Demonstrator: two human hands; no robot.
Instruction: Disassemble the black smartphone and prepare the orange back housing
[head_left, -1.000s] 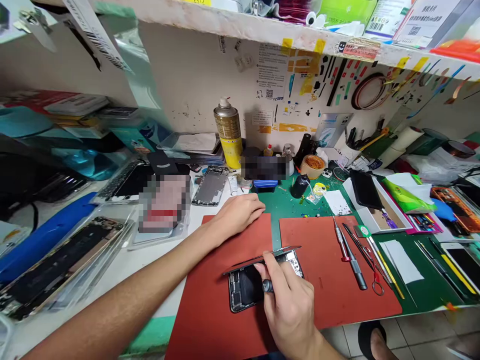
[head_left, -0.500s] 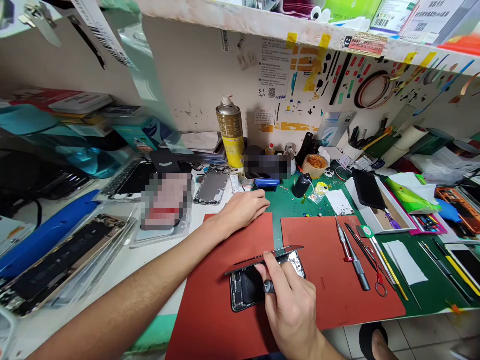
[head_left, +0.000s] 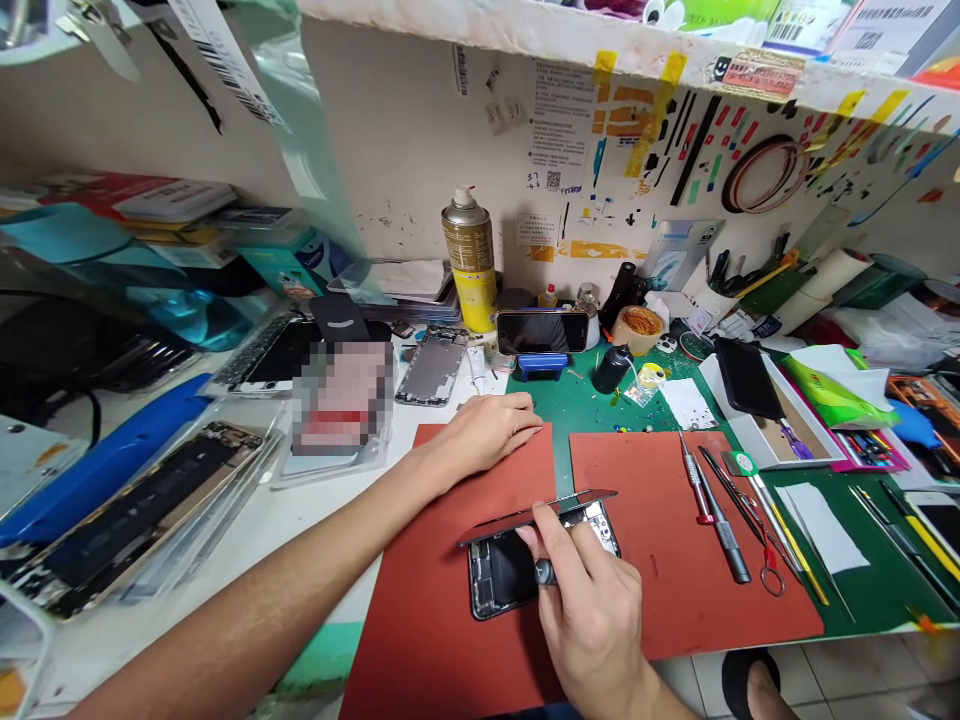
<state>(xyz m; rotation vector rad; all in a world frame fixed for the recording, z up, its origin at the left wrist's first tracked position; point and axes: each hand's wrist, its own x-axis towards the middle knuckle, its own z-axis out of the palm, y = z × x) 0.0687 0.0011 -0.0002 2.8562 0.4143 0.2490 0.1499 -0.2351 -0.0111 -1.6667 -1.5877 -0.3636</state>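
Observation:
My right hand [head_left: 592, 615] pinches the raised screen [head_left: 544, 515] of an opened phone between thumb and index finger. The screen tilts above the phone body [head_left: 510, 575], whose dark battery area and metal parts show below. A dark rounded tool end [head_left: 545, 572], perhaps a screwdriver, pokes out of the same hand; the rest of it is hidden. My left hand [head_left: 495, 428] rests palm down by the far edge of the left red mat [head_left: 442, 560], fingers loosely bent and a little apart. Nothing shows in it, and its thumb and palm are hidden.
On the right red mat [head_left: 637, 560] lie a screwdriver [head_left: 694, 480], a grey pen-like tool [head_left: 727, 540] and scissors [head_left: 765, 555]. A phone on a blue stand [head_left: 543, 365], a black bottle [head_left: 613, 368] and a spray can [head_left: 471, 260] stand behind. Opened phone parts [head_left: 150, 500] lie left.
My left hand has come slightly nearer, down onto the mat's far edge. My right hand keeps the screen raised at much the same angle. The whole view has shifted a little.

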